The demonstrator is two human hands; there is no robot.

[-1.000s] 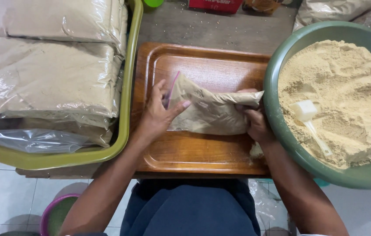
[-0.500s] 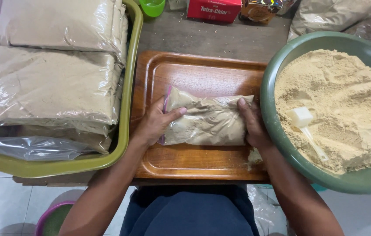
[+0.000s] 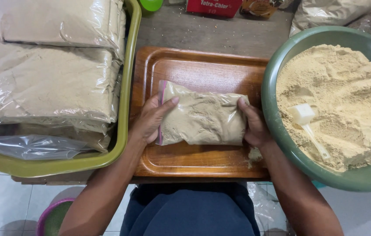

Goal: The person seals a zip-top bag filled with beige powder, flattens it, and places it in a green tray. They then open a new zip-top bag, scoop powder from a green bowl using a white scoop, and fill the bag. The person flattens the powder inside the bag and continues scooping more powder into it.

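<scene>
Powder fills a clear bag [image 3: 200,117] that lies flat on its side in the middle of a wooden tray [image 3: 203,61]. The left hand [image 3: 150,119] cups the bag's left end, thumb laid over the top near its pink strip, fingers spread along the edge. The right hand [image 3: 253,124] grips the opposite end, fingers curled over the plastic. Both hands thus close on the bag from either side, which seems to keep the loose contents spread level and the pack from sliding. A little spilled powder sits on the tray by the right wrist, so the tray appears to serve as a catch surface. To the left, a green bin [image 3: 126,100] touches the tray's edge and holds similar filled bags [image 3: 47,83] stacked flat, within easy reach of the left arm. To the right, a large green bowl [image 3: 273,83] of the same powder holds a white scoop [image 3: 305,120], half buried, handle pointing toward the person.
</scene>
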